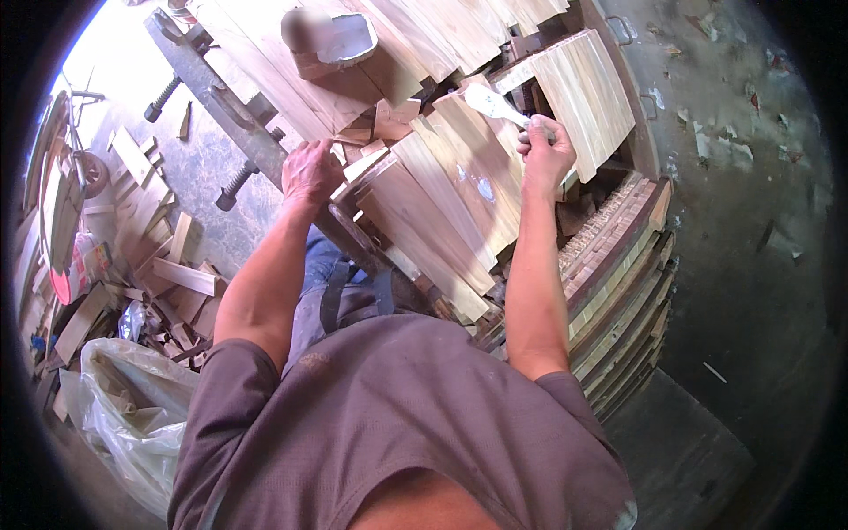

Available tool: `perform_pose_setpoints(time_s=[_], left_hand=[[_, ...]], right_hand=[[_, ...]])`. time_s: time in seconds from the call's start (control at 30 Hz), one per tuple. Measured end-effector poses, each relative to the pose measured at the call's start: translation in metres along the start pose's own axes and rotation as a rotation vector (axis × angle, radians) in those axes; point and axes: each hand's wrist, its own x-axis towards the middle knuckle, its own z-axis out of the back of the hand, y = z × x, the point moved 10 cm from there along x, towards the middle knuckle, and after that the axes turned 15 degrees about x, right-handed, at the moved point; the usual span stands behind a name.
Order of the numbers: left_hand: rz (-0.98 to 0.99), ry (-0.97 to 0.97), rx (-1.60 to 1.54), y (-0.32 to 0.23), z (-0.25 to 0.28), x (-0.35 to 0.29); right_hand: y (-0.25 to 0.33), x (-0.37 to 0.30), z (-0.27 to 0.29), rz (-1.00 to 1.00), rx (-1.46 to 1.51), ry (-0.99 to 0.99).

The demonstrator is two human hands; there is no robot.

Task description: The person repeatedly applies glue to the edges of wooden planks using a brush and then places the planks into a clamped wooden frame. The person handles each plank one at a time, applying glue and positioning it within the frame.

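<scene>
My right hand (546, 152) is closed round the handle of a white-coated brush (488, 101), its broad head held over the pale wooden boards (473, 163). White smears show on one of these boards below the brush. At the left ends of the boards my left hand (311, 172) bends its fingers down beside a dark metal clamp bar (231, 110) and a few thin wood strips (364, 166). What those fingers grip is hidden. Beyond both hands a tub (352, 42) holding white liquid stands on more boards.
Threaded clamp screws (237, 185) jut out on the left. Past them lie scattered wood offcuts (184, 276) and a clear plastic bag (132, 397). Stacked layers of wood (618, 283) rise near my right forearm. A dark, stained surface (742, 221) spreads at far right.
</scene>
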Motion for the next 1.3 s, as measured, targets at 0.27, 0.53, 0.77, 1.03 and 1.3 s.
perform_pose_setpoints(time_s=[0.27,0.53,0.77,1.03,1.3], left_hand=[[0.015,-0.007,0.008,0.001,-0.001,0.000],[0.036,0.014,0.048,0.001,-0.005,0.000],[0.051,0.092,0.094,-0.004,-0.005,0.000],[0.093,0.136,0.116,-0.003,-0.007,0.001],[0.098,0.119,0.161,-0.004,-0.010,0.002]], right_hand=[[0.009,-0.009,-0.017,0.268,-0.526,0.047],[0.026,-0.032,0.028,0.257,-0.660,-0.016],[0.025,-0.047,0.100,0.207,-0.688,-0.096],[0.016,-0.062,0.169,0.127,-0.738,-0.176],[0.026,-0.079,0.221,0.142,-0.852,-0.263]])
